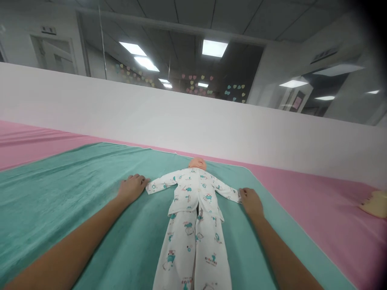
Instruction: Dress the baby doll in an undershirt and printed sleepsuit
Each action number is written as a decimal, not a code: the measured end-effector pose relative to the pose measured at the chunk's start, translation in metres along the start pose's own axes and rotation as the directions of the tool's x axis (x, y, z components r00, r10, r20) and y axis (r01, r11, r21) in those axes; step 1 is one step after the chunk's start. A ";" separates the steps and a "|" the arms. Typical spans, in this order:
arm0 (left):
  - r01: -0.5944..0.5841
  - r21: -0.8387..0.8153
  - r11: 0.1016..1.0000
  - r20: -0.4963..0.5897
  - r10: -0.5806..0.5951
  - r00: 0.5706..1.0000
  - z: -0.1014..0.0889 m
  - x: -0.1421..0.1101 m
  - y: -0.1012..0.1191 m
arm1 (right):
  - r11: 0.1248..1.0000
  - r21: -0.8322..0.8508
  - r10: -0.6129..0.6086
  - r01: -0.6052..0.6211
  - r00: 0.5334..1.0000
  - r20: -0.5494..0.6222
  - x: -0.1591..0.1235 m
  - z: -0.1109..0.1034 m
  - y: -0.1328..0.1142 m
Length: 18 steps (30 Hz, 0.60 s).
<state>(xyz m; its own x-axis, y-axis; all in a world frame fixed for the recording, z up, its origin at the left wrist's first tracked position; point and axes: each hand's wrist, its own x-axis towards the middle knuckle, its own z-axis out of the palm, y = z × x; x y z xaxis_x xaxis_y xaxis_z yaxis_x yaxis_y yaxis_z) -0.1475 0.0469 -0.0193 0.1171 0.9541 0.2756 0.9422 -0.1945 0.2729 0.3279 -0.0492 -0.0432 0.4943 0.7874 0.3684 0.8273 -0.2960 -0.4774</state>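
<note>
Baby doll (pixel 192 189) lies flat on the teal towel (pixel 69 193), arms held spread by my open, unclamped left hand (pixel 132 188) and right hand (pixel 252 202)

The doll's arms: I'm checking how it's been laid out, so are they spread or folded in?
Spread. The doll has both sleeves stretched straight out sideways, their cuffs reaching the left hand and right hand.

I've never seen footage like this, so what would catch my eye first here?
A baby doll in white printed pajamas lies on its back in the middle of a teal towel, arms spread. The person's left hand and right hand rest flat at its sleeve cuffs. Beyond the white wall, pastel hearts dot the glass.
</note>
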 end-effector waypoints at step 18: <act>0.258 -0.684 0.682 0.194 -0.171 0.966 -0.021 -0.012 0.035 | 0.637 0.750 0.277 -0.177 0.961 -0.009 0.006 -0.004 0.011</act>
<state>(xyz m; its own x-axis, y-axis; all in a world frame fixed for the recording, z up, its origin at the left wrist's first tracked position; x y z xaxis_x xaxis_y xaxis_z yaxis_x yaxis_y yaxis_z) -0.1225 0.0234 0.0067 0.0129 0.9991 0.0407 0.4577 -0.0420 0.8881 0.3409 -0.0502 -0.0429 0.7061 0.6701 0.2288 0.2394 0.0782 -0.9678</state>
